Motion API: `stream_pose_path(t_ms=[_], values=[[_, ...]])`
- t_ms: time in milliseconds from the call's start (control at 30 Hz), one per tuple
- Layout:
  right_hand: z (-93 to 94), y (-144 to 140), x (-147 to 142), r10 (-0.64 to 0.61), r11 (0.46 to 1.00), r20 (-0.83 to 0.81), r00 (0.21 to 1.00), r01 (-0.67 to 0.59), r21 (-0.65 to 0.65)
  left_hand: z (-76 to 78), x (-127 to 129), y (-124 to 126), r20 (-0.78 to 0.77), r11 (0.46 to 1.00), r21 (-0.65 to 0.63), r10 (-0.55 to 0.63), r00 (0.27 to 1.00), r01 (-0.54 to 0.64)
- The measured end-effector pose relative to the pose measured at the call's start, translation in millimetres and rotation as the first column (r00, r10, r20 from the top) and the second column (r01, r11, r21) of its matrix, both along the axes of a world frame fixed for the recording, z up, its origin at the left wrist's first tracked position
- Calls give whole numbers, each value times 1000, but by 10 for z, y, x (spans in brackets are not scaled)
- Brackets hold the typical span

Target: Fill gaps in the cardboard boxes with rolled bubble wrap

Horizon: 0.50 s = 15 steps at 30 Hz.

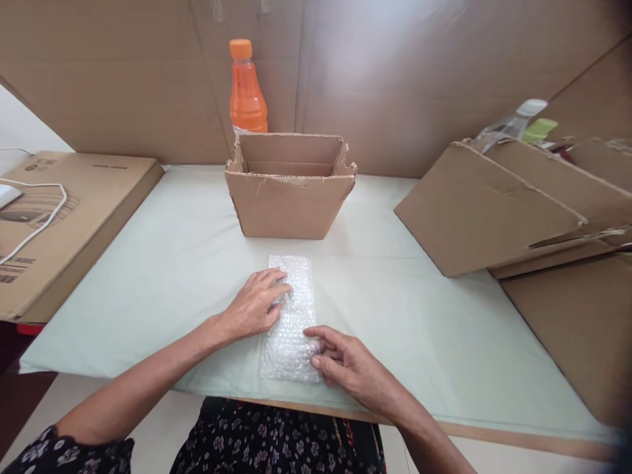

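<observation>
Bubble wrap (291, 316) lying flat on table (172, 263), long side running away from body, near end close to front edge. Just beyond it, well apart, standing open box (286, 191), with orange bottle (245, 89) behind. Left hand (257, 304) resting spread and flat on sheet's far left part, fingers pressing down, not gripping. Right hand (348, 365) lying at sheet's near right corner, fingers loosely curled, tips touching the edge, nothing pinched.

Likely handling: very light, limp, no stiffness; folding and drooping when lifted, sliding easily on smooth cover. Not fragile, though bubbles popping under hard pinching. Best taking hold at edges or corners, thumb beneath and fingers above; holding two opposite edges keeping it from flopping.

Room: plenty of bare surface left and right of sheet, and a clear strip between sheet and box. Crowding further out: flat carton (59, 224) with white cable (39, 224) at left, leaning cardboard sheets (494, 210) at right. Front edge close under right wrist, so little margin toward body.
</observation>
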State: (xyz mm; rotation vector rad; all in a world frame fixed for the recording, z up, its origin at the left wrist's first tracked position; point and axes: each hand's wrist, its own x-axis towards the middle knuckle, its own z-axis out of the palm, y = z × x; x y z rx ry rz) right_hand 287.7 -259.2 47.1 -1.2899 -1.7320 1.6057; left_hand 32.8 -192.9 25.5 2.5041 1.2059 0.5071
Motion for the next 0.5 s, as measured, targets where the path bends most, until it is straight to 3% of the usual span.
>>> stream_pose_path(t_ms=[100, 200, 267, 333, 400, 500], values=[[74, 123, 101, -139, 962, 226, 964, 77, 261, 39, -43, 32, -2, 999, 16, 41, 999, -41], [108, 359, 72, -311, 820, 331, 891, 75, 567, 69, -73, 89, 44, 989, 79, 120, 992, -123], [62, 555, -78, -269, 721, 371, 889, -69, 690, 58, -46, 149, 41, 984, 123, 124, 991, -129], [-42, 750, -266, -156, 654, 453, 878, -252, 713, 11, 3, 212, 13, 988, 125, 93, 996, -94], [-172, 908, -379, -66, 623, 543, 837, -391, 678, -59, 39, 262, -7, 993, 98, 60, 998, -59], [-327, 1013, -291, -70, 621, 611, 788, -445, 645, -148, 25, 302, 1, 997, 69, 33, 999, -33]])
